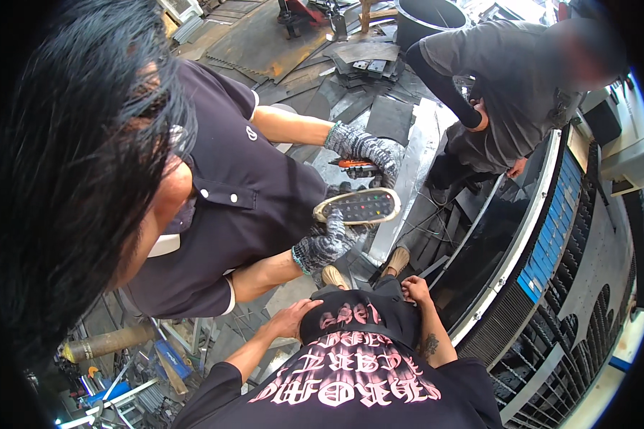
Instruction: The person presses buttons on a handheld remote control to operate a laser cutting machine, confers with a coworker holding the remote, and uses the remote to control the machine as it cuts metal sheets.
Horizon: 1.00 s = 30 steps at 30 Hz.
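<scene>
My left hand (297,318) lies flat against my left hip, fingers stretched over the dark cloth, holding nothing. On the other side my right hand (415,289) rests at my right hip with its fingers curled in; what they hold, if anything, is hidden. My black T-shirt (350,361) has large pale pink lettering. Ahead to the left, a co-worker in grey knitted gloves (325,247) holds a handheld remote control (358,206) with a pale casing and small coloured buttons. An orange-and-black pen-like tool (354,165) is also in that person's gloved hand.
Another person in dark grey (494,93) stands at the far right. Beside me runs a long machine bed (551,314) with slats and blue panels. Metal sheets (368,61) and a black bin (429,21) lie beyond. A brown cylinder (111,343) and scrap are at lower left.
</scene>
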### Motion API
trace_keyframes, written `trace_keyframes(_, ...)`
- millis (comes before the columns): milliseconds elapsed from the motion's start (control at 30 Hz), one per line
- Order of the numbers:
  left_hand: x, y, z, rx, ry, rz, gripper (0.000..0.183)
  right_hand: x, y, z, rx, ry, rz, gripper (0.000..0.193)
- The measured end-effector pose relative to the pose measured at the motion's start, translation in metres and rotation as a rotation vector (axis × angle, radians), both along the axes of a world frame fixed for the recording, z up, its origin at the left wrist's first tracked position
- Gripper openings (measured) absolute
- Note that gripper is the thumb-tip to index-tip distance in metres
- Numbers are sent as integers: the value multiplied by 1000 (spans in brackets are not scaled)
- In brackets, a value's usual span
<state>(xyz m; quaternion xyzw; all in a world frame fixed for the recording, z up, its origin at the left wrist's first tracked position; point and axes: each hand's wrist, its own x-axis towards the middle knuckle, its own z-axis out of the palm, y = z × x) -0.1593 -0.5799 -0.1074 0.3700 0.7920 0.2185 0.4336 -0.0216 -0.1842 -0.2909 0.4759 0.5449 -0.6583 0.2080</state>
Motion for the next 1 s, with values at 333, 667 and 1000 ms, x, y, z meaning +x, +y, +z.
trace_keyframes(333, -11, -3, 4, 26, -5, -18, 109, -4, 10, 5, -26, 6, -18, 12)
trace_keyframes(667, -2, -3, -4, 16, 24, -12, 123, 14, 4, -2, 19, -17, 20, 14)
trace_keyframes(1000, -4, -6, -5, 25, 32, -19, 124, 13, 2, -1, -2, -9, 3, 13)
